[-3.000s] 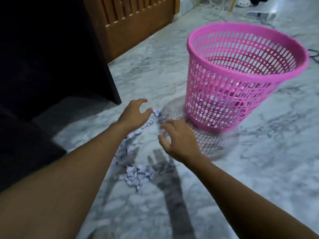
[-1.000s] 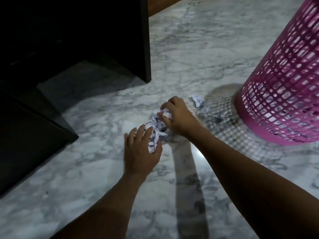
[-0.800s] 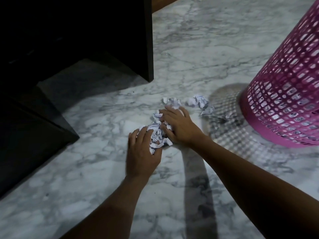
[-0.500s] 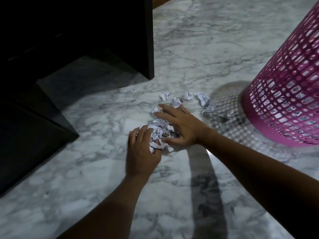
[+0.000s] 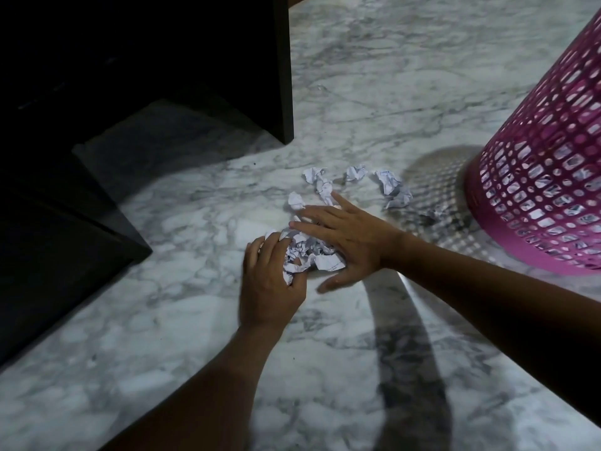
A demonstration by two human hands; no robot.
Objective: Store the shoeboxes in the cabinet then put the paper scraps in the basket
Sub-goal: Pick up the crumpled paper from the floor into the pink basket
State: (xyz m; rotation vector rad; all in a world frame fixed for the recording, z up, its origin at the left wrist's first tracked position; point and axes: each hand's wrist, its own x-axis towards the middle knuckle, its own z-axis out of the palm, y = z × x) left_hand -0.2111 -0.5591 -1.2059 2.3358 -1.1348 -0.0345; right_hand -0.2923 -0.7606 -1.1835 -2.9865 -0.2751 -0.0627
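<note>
Left hand (image 5: 273,281) has its fingers curled around the near edge of a clump of paper scraps (image 5: 309,253) on the marble floor (image 5: 195,320); right hand (image 5: 348,242) lies on the same clump, fingers straight and spread. Loose scraps (image 5: 392,190) lie just beyond the hands, near the foot of the pink basket (image 5: 536,190) at right, with a dark cabinet (image 5: 162,60) at left.

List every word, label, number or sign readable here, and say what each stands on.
No text here can be read.
paper scraps: dark printed marks on the crumpled sheets, too small and blurred to read.
pink basket: no label or lettering shows.
dark cabinet: no lettering shows.
</note>
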